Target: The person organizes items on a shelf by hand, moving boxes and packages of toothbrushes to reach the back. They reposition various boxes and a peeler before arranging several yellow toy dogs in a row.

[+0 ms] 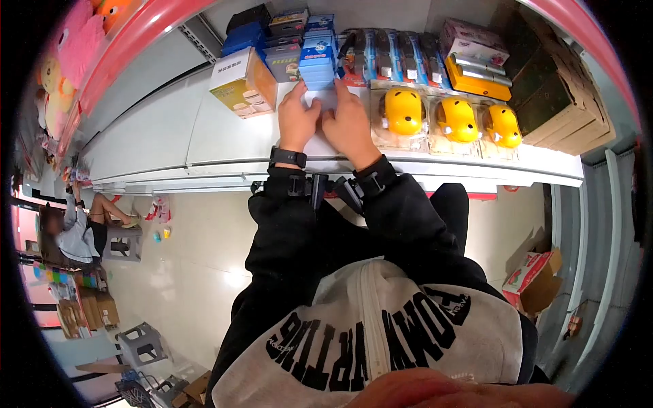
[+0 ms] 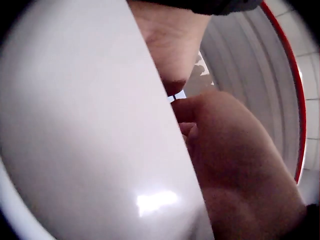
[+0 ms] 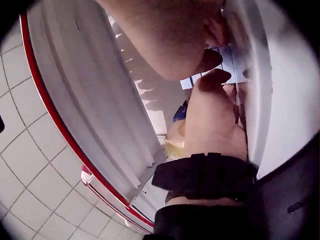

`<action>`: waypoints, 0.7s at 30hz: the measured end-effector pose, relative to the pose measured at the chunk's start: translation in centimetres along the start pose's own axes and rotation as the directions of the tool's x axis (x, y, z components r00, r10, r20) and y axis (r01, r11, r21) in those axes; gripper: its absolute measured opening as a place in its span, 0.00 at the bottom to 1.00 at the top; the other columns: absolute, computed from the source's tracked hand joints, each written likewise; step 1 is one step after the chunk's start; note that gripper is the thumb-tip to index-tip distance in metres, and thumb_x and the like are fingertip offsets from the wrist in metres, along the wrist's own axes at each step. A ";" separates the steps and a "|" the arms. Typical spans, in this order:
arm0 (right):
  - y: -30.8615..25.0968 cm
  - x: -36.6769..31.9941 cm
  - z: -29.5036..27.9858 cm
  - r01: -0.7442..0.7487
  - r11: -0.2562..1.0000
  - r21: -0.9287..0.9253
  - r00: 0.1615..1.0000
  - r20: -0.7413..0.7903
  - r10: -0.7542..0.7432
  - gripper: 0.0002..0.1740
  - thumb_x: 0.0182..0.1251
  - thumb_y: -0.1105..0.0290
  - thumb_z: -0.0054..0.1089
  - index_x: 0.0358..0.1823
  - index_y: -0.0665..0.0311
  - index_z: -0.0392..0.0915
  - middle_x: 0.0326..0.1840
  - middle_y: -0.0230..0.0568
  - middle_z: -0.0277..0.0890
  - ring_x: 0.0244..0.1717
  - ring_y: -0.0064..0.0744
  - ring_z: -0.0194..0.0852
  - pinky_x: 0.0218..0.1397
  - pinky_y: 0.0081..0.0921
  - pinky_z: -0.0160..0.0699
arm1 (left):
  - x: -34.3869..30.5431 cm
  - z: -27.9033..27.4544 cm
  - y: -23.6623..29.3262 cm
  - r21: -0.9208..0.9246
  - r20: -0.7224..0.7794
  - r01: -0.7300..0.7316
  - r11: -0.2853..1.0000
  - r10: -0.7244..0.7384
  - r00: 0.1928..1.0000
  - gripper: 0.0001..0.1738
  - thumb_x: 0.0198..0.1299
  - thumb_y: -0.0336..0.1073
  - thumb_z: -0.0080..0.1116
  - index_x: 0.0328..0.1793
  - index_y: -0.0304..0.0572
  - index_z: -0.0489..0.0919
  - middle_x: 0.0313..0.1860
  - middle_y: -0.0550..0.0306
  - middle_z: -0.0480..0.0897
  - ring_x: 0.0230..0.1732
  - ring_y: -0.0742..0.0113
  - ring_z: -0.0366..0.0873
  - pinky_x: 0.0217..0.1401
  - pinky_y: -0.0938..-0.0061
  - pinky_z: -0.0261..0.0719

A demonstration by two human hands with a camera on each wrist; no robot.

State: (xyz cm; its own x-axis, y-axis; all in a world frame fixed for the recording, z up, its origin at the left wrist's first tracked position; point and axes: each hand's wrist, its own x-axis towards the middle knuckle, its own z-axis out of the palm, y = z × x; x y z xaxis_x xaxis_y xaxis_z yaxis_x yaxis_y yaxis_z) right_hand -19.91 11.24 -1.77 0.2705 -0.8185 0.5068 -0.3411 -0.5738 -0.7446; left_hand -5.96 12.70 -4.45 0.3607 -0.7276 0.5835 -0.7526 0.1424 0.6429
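A row of small blue boxes (image 1: pixel 317 60) stands near the back of the white shelf. At its front left corner are the extended fingers of the left hand (image 1: pixel 296 121), and at the front right corner those of the right hand (image 1: pixel 350 128). The thumbs point toward each other with a gap between them. Whether the fingertips press the box sides cannot be made out. Both wrist views show the hands close together over the white shelf surface (image 2: pixel 90 120), with part of the pale blue boxes (image 3: pixel 227 62) between them; the fingertips are partly hidden.
A tan box (image 1: pixel 243 83) stands left of the hands. Yellow dog-shaped items (image 1: pixel 403 111) in clear packs line the right side, before blue blister packs (image 1: pixel 391 58) and a large brown carton (image 1: pixel 564 102). A seated person (image 1: pixel 78 234) is far left.
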 end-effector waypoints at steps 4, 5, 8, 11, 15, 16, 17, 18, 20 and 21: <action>-0.3 -0.5 -0.1 -0.025 1.000 -0.003 1.000 0.000 0.025 0.36 0.53 0.73 0.56 0.66 0.77 0.63 0.48 0.67 0.76 0.52 0.63 0.74 0.56 0.46 0.74 | -0.1 -0.6 1.1 -0.005 0.061 0.052 0.999 -0.051 0.997 0.29 0.52 0.36 0.64 0.60 0.28 0.76 0.51 0.35 0.82 0.54 0.42 0.79 0.59 0.60 0.76; -0.3 -0.6 0.0 -0.018 1.000 -0.006 1.000 -0.008 0.018 0.36 0.53 0.73 0.56 0.66 0.76 0.63 0.48 0.66 0.76 0.52 0.62 0.74 0.56 0.46 0.75 | 0.0 -0.7 1.2 -0.012 0.061 0.042 0.999 -0.041 0.997 0.29 0.52 0.36 0.63 0.59 0.28 0.76 0.51 0.35 0.82 0.54 0.42 0.79 0.59 0.60 0.76; 0.0 -0.6 0.2 0.000 1.000 -0.008 1.000 -0.022 -0.001 0.36 0.52 0.73 0.56 0.66 0.76 0.63 0.46 0.66 0.77 0.51 0.62 0.74 0.55 0.47 0.75 | -0.1 -0.3 0.5 0.016 0.040 0.039 0.999 -0.039 0.998 0.28 0.52 0.36 0.63 0.59 0.27 0.76 0.50 0.35 0.82 0.53 0.43 0.80 0.58 0.60 0.76; 0.1 -0.7 0.1 0.007 1.000 -0.007 1.000 -0.006 -0.007 0.37 0.52 0.73 0.56 0.66 0.78 0.63 0.46 0.66 0.77 0.51 0.61 0.74 0.55 0.47 0.74 | -0.1 -0.3 0.5 -0.065 0.068 0.060 0.996 -0.056 0.996 0.29 0.52 0.37 0.63 0.59 0.27 0.76 0.50 0.35 0.82 0.53 0.43 0.80 0.57 0.61 0.76; 0.3 -0.6 0.1 0.040 0.999 -0.018 0.999 -0.001 -0.040 0.37 0.52 0.72 0.58 0.64 0.83 0.62 0.46 0.66 0.76 0.51 0.60 0.73 0.54 0.46 0.73 | -0.1 -0.6 1.3 -0.057 0.079 0.079 0.995 -0.075 0.994 0.29 0.53 0.37 0.63 0.60 0.27 0.75 0.51 0.34 0.82 0.53 0.42 0.80 0.57 0.61 0.76; 0.3 -0.5 0.2 0.051 0.999 -0.018 0.999 -0.007 -0.051 0.37 0.52 0.72 0.58 0.64 0.82 0.62 0.46 0.66 0.76 0.50 0.60 0.73 0.55 0.46 0.73 | -0.3 -0.4 0.7 -0.046 0.067 0.057 0.997 -0.054 0.996 0.29 0.53 0.37 0.63 0.60 0.27 0.75 0.51 0.34 0.82 0.53 0.42 0.80 0.57 0.61 0.76; 0.2 -0.5 0.2 0.047 0.999 -0.010 0.999 -0.010 -0.047 0.36 0.53 0.71 0.58 0.64 0.82 0.62 0.46 0.66 0.76 0.51 0.60 0.73 0.55 0.46 0.73 | -0.2 -0.3 0.3 -0.036 0.052 0.033 0.999 -0.031 0.998 0.29 0.53 0.37 0.64 0.60 0.27 0.75 0.51 0.34 0.82 0.53 0.42 0.80 0.57 0.61 0.76; 0.0 -0.6 0.1 0.046 0.999 -0.003 0.999 -0.011 -0.046 0.36 0.53 0.71 0.58 0.64 0.82 0.62 0.46 0.66 0.76 0.51 0.60 0.73 0.55 0.46 0.73 | -0.2 -0.4 0.3 -0.036 0.054 0.034 0.999 -0.032 0.998 0.29 0.53 0.36 0.64 0.61 0.26 0.75 0.51 0.34 0.82 0.53 0.42 0.80 0.57 0.61 0.76; -0.2 -0.6 0.0 0.046 0.999 -0.005 0.999 -0.014 -0.046 0.36 0.53 0.71 0.58 0.65 0.80 0.62 0.46 0.67 0.76 0.51 0.61 0.73 0.56 0.46 0.73 | -0.2 -0.4 0.4 -0.045 0.052 0.038 0.998 -0.036 0.998 0.29 0.53 0.36 0.64 0.61 0.26 0.75 0.51 0.34 0.82 0.54 0.43 0.80 0.57 0.61 0.76; -0.2 -0.6 0.1 0.044 0.999 -0.013 0.999 -0.015 -0.044 0.37 0.52 0.72 0.57 0.66 0.78 0.62 0.46 0.67 0.76 0.52 0.61 0.73 0.56 0.47 0.73 | -0.2 -0.4 0.3 -0.054 0.053 0.015 0.998 -0.012 0.999 0.30 0.53 0.35 0.64 0.61 0.25 0.75 0.52 0.33 0.81 0.54 0.43 0.80 0.58 0.61 0.76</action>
State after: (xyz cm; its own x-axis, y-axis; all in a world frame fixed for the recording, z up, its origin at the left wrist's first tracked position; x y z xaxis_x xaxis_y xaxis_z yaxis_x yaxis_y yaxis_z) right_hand -19.95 11.84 -1.99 0.2717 -0.7925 0.5460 -0.3406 -0.6098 -0.7157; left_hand -6.06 13.17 -4.14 0.3401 -0.7636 0.5489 -0.7161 0.1680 0.6775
